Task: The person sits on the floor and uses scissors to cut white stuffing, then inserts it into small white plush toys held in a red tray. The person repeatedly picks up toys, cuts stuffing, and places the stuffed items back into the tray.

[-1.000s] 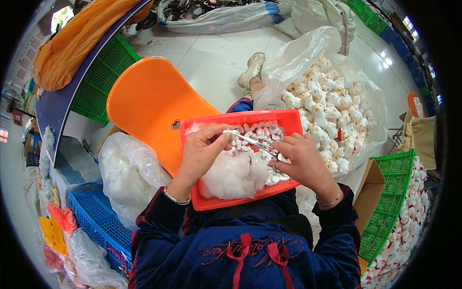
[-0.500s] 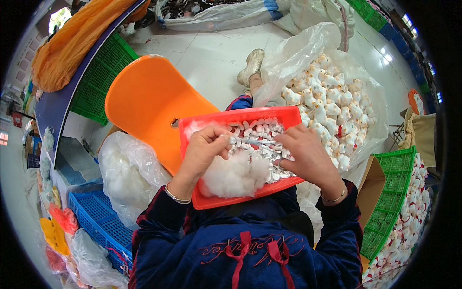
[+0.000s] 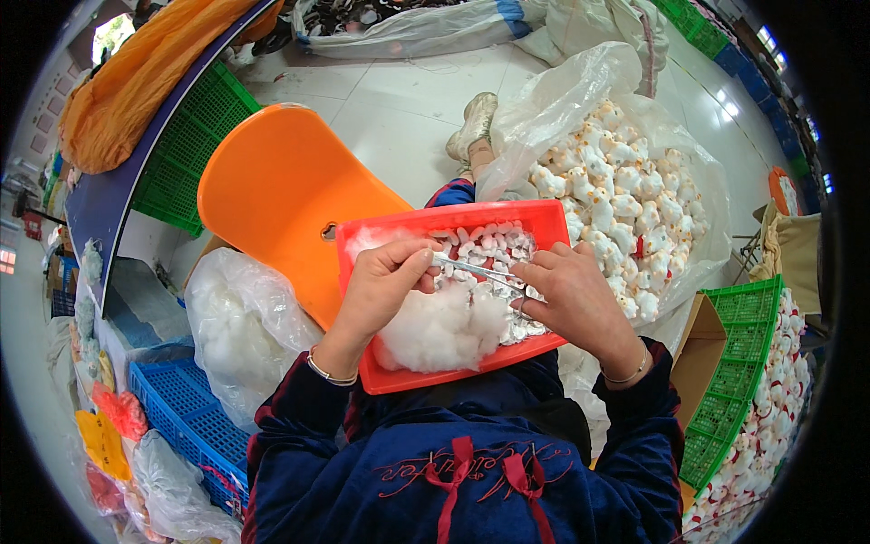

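Observation:
A red tray [image 3: 526, 353] rests on my lap. White stuffing fluff [image 3: 430, 337] lies in its near left part, and several small white fabric pieces [image 3: 494, 238] fill the far and right side. My right hand [image 3: 580, 295] grips the ring handles of metal forceps [image 3: 478, 269], which point left above the tray. At the forceps' tip, the fingers of my left hand [image 3: 385, 281] are pinched around a small white piece, mostly hidden by the fingers.
An orange chair [image 3: 281, 190] stands beyond the tray at left. A clear bag of white stuffed toys [image 3: 625, 190] lies at far right. Left are a bag of fluff [image 3: 240, 335] and a blue crate [image 3: 186, 422]; right, a green crate [image 3: 739, 381].
The forceps have turned slightly, and their handles now show more clearly in my right hand, whose fingers have shifted. My left hand has barely moved.

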A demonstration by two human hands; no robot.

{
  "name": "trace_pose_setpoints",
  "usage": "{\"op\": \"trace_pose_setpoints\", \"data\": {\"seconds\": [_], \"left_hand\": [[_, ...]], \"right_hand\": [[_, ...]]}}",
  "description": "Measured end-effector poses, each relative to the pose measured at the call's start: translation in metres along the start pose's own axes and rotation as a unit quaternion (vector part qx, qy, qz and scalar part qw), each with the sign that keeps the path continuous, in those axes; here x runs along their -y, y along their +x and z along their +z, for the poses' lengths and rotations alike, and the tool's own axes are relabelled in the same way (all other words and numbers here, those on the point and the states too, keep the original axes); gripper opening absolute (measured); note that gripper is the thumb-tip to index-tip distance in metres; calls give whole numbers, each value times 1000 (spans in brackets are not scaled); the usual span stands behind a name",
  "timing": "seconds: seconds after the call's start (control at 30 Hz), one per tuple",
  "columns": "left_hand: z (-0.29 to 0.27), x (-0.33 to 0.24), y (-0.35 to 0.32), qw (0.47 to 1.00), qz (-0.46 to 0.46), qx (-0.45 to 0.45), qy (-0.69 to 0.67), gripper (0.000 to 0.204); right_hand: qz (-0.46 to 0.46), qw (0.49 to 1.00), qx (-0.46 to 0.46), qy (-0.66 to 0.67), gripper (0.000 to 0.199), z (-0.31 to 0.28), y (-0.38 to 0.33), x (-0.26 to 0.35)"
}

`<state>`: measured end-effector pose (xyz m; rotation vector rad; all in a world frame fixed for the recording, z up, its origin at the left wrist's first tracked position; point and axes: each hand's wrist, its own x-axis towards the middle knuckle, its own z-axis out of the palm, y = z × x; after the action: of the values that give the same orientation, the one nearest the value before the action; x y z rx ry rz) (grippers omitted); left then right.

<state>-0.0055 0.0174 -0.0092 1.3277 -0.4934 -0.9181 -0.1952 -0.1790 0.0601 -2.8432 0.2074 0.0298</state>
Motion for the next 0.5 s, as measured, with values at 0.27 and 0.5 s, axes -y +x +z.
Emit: {"op": "trace_pose_setpoints", "data": {"seconds": [0.27,0.5], "left_hand": [[1,4,1,997,21,6,79,17],[5,0,1,997,-15,-55,-47,16]], "right_hand": [[-5,1000,3,15,43,8,-2,-3],[9,993,-85,85,49,17,-5,-1]]}}
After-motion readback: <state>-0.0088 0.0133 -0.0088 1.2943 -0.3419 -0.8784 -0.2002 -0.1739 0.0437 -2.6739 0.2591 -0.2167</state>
